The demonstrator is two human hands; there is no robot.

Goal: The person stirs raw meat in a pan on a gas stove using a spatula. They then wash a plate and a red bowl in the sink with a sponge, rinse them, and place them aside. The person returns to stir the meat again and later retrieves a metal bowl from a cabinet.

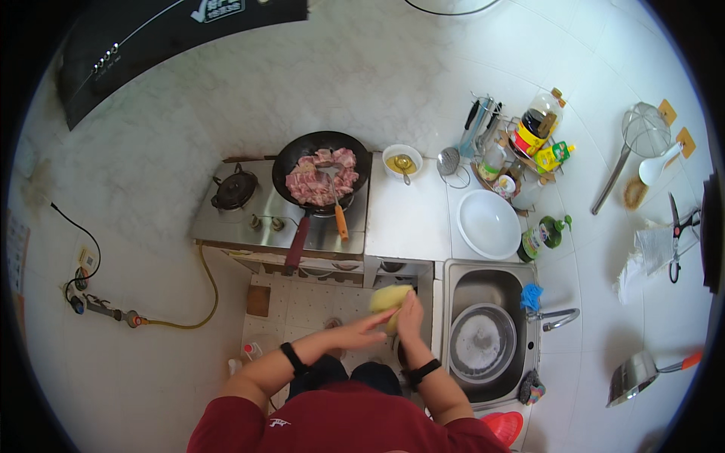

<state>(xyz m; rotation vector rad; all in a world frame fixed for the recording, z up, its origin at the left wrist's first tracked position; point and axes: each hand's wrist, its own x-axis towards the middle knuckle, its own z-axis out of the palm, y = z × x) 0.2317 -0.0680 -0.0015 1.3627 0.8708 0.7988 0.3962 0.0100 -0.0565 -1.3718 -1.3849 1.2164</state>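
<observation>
A yellow cloth (389,298) is in my right hand (410,320), in front of the counter's edge. My left hand (367,332) lies against the cloth's lower side, its fingers stretched out and a little blurred; it does not grip the cloth. Beyond my hands, a black wok (283,170) with a dark red handle sits on the right burner of the gas stove (243,226). Pieces of raw-looking meat (308,184) fill its middle. A spatula with an orange wooden handle (341,222) rests in the wok, the handle over the rim.
A white bowl (418,150) of oil with a spoon, a white basin (488,223) and a rack of sauce bottles (532,133) stand on the counter. The sink (487,277) holds a metal basin (512,340) of sudsy water. A pan (632,376) hangs at right.
</observation>
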